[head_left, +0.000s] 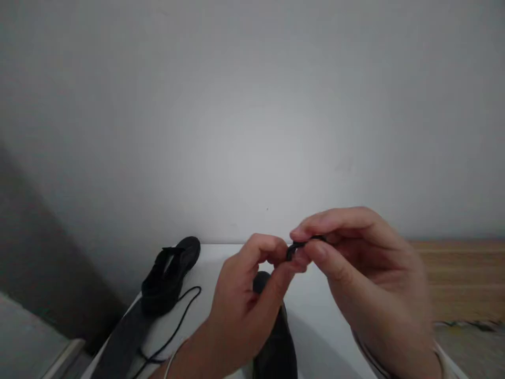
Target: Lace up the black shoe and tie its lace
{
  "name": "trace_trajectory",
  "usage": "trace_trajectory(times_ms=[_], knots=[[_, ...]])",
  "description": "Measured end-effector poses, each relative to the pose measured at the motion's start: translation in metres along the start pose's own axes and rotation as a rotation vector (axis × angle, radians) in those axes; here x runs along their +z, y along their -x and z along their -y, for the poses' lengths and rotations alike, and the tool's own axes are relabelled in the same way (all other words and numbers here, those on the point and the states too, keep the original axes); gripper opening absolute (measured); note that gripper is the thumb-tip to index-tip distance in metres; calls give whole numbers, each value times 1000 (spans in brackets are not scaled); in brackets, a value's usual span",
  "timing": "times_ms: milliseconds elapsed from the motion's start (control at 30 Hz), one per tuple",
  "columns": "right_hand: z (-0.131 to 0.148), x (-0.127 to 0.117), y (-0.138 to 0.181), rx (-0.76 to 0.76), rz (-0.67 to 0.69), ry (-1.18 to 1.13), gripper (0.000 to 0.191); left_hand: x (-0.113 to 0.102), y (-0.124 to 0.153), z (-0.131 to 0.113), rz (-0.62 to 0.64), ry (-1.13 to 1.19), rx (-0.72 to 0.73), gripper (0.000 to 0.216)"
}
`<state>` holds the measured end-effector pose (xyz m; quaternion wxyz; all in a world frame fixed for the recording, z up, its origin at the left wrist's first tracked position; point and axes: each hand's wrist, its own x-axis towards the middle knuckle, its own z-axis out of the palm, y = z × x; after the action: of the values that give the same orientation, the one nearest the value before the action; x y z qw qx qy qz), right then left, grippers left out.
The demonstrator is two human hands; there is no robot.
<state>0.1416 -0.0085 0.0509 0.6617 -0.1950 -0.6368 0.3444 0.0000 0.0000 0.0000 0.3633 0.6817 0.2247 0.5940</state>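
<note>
Black shoe (161,292) and cord (174,335) on white tabletop (211,263)

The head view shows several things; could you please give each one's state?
Held cord: bent between fingertips
Left hand: pinching held cord
Right hand: pinching held cord
Lower cord: slack, curved on white table
Black shoe: unworn
Dark item: partly hidden by left hand

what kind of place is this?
Looks like an indoor room, set up as a simple work corner; home or workshop, I can't tell. Signs: a plain pale wall, a white table that seems pushed up to it, and a black shoe on the table.
</note>
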Motion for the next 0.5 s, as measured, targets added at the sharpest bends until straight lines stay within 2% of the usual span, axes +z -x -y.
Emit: trace_trajectory(times_ms=[100, 167, 233, 367, 500], knots=[[-11, -13, 0, 13, 14, -46, 21, -4, -3, -3, -84, -2, 39, 9], [-21, -28, 1, 6, -54, -92, 17, -11, -3, 2, -168, 42, 37, 9], [-33, -48, 3, -5, -181, -154, 14, -23, -1, 12, -258, 145, 10, 9], [-55, -97, 14, 71, -484, -295, 30, -61, 12, 35, -451, 392, -93, 12], [-75, -138, 40, 231, -761, -395, 34, -96, 32, 52, -598, 399, -192, 23]])
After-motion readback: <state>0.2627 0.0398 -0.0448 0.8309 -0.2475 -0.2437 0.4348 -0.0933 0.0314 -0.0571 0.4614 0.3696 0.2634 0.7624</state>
